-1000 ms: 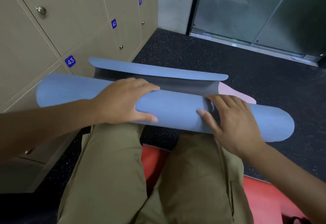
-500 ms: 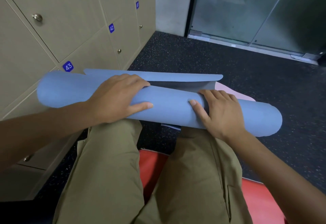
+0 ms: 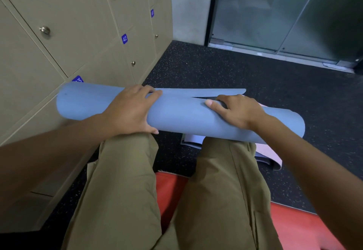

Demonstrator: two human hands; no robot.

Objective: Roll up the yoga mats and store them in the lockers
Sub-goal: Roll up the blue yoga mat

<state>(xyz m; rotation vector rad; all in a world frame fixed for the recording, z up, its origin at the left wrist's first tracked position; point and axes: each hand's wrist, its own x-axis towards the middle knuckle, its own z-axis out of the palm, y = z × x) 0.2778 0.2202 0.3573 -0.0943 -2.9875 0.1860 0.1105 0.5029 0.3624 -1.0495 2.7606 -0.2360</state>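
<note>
nearest the camera, the person's knees in khaki trousers [image 3: 125, 181] sit over a red mat [image 3: 294, 228] on the dark speckled floor [image 3: 225, 68]. across the knees lies the blue yoga mat [image 3: 182, 115], almost fully rolled into a long tube. the left hand [image 3: 129, 110] is curved over the top of the roll left of middle, fingers wrapped toward the far side and thumb pressed on the near side. the right hand [image 3: 237, 110] curls over the roll right of middle, its fingertips tucked into the dark gap where the last loose flap [image 3: 206, 92] meets the tube. that flap is not yet wound in and juts out beyond the roll. a pale pink mat [image 3: 265, 151] lies on the floor under the right end. the roll looks slack and uneven, wider at the right, so it could telescope or spring open if either hand eases off. beyond, to the left, the beige lockers [image 3: 82, 33] stand closed, numbered 42 and 41, and none is ready to take the mat.
</note>
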